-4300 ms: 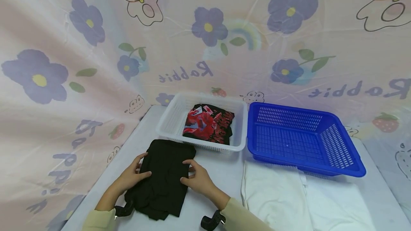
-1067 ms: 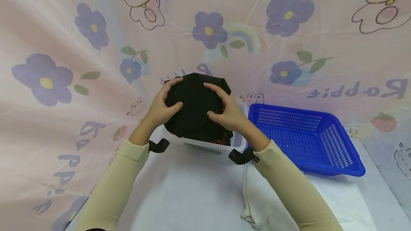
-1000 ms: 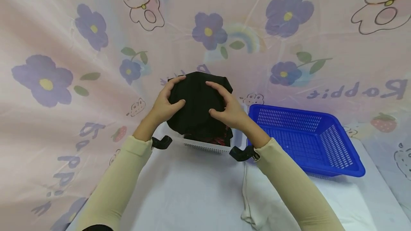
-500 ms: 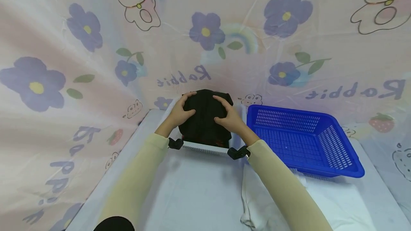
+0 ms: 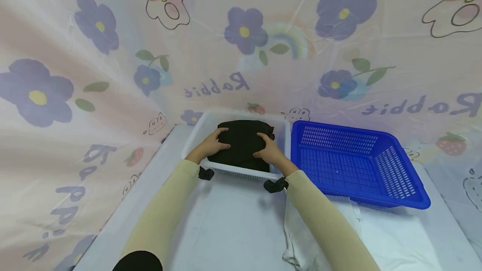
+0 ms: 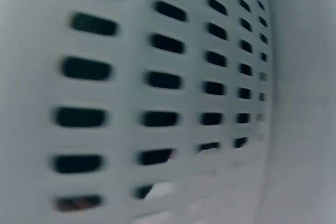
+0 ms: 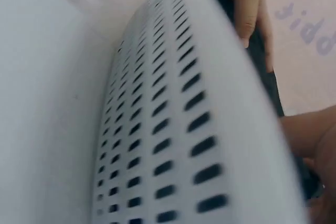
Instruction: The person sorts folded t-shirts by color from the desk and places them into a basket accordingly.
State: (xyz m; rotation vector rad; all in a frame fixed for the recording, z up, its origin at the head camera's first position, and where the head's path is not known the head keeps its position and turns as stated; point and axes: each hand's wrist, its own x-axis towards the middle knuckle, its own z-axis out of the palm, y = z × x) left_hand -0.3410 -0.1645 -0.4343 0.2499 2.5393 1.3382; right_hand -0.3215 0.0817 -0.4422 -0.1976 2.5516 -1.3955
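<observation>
A folded black garment lies in the white basket, over a printed black-and-red garment that is almost wholly covered. My left hand holds its left side, thumb on top. On the opposite side my right hand holds the edge, thumb and index finger apart on the cloth. The left wrist view is filled by the slotted basket wall, with no hand showing. In the right wrist view the basket rim hides part of both hands and most of the cloth.
A blue slotted basket stands right of the white one. Folded white cloths lie in front of it, partly under my right sleeve. A patterned curtain hangs behind and to the left of the white table.
The black garment has gone from the table in front, up over the white basket, and down onto the printed garment inside. Both hands have come down with it.
</observation>
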